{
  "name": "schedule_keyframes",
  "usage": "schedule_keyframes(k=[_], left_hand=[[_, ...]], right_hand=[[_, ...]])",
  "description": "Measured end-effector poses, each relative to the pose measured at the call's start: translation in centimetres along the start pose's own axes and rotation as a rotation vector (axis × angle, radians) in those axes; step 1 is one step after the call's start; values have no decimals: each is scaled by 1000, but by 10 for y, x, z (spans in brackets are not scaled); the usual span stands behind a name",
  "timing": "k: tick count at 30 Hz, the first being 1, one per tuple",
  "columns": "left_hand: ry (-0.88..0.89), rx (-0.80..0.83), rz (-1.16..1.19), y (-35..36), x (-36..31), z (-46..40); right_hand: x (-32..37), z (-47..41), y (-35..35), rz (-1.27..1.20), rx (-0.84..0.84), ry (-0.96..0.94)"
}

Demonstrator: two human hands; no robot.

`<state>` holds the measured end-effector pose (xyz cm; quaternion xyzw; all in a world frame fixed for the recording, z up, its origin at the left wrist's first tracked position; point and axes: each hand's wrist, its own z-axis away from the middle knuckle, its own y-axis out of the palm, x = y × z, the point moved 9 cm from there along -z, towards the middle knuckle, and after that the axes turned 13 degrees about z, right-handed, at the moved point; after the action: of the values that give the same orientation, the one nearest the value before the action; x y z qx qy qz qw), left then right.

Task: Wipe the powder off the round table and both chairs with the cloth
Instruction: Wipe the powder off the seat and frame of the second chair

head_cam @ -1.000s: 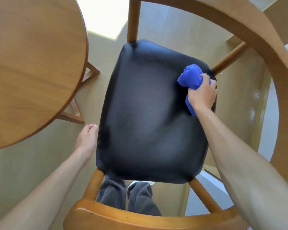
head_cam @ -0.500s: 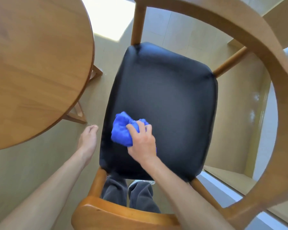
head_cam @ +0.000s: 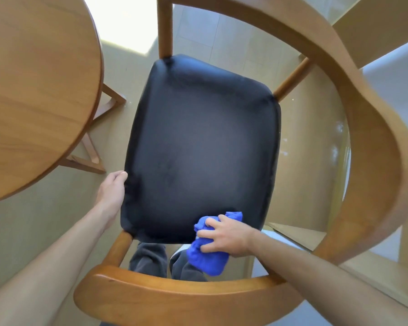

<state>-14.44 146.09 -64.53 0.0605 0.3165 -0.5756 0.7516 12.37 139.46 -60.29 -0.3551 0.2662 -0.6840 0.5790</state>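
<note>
We're over the chair (head_cam: 363, 128), black seat (head_cam: 198, 147) mostly dark w/ faint haze, pale floor (head_cam: 304, 175) below. Round table (head_cam: 38, 85) at left, cut off. Our right hand (head_cam: 229, 236) grips the blue cloth (head_cam: 207, 257) at the seat's near edge. Left hand (head_cam: 112, 191) rests on the seat's side, fingers relaxed, tips hidden.

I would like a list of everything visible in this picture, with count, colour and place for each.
round table: one, light brown wood, upper left
chair: one, brown wooden frame curving around the seat, centre and right
seat: one, black, centre
cloth: one, blue, bunched at the near right edge of the seat
floor: pale tiles, under everything
trousers: dark grey, below the seat
left hand: at the seat's left edge
right hand: grips the cloth
</note>
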Motion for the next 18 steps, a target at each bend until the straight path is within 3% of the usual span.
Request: schedule_keyframes(k=[6,13,18], left_hand=[[6,13,-37,0,2,3],[-16,15,-28,1,5,8],[-38,27,13,5,3,12]], right_hand=[[-41,64,40,-22,143,58],[-104,114,69,-126,306,473],[-63,72,58,-99,315,291]])
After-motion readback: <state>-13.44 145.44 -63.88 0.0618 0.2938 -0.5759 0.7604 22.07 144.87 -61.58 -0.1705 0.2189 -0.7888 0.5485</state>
